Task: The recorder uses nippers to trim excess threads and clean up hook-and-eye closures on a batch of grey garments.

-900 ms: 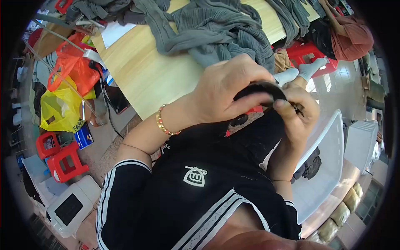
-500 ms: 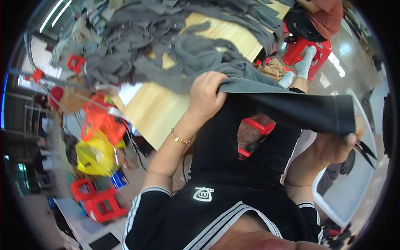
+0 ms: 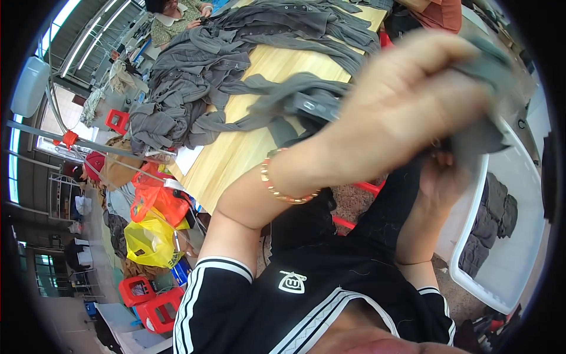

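Cloth (image 3: 490, 64) fills left hand (image 3: 415, 97), fingers clenched; right hand (image 3: 441, 182) below them, grip unclear; apparently a handling step, next needing steadiness

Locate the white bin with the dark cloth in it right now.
In the head view, the white bin is toward the right edge, just right of the person's right hand, with the dark cloth inside it.

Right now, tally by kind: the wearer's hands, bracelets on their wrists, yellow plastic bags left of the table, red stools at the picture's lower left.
Left hand and right hand: 2
Bracelet: 1
Yellow bag: 1
Red stools: 2
Total: 6
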Demonstrator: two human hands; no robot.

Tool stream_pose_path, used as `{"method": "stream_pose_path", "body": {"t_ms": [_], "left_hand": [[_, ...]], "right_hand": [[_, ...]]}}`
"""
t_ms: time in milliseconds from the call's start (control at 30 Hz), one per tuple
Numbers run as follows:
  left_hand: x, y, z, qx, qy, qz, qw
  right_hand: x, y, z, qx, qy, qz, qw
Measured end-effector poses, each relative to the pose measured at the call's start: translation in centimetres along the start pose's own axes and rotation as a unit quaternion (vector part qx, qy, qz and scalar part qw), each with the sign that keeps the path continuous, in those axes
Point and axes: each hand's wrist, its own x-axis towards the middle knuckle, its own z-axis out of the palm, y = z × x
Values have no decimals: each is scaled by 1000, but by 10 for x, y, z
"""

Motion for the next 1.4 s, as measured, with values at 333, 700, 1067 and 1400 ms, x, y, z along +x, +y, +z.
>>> {"method": "stream_pose_path", "body": {"t_ms": [333, 700, 1067, 1400], "left_hand": [[-13, -87, -18, 169, -149, -184, 957], [18, -131, -32, 247, -253, -276, 894], [127, -76, 4, -64, -88, -112, 988], [122, -123, 124, -218, -238, -140, 936]], "right_hand": [[4, -15, -35, -51, 80, 45, 994], [6, -23, -83, -318, -30, 0, 948], [29, -30, -184, -12, 91, 64, 994], [175, 158, -61, -93, 199, 27, 975]]}}
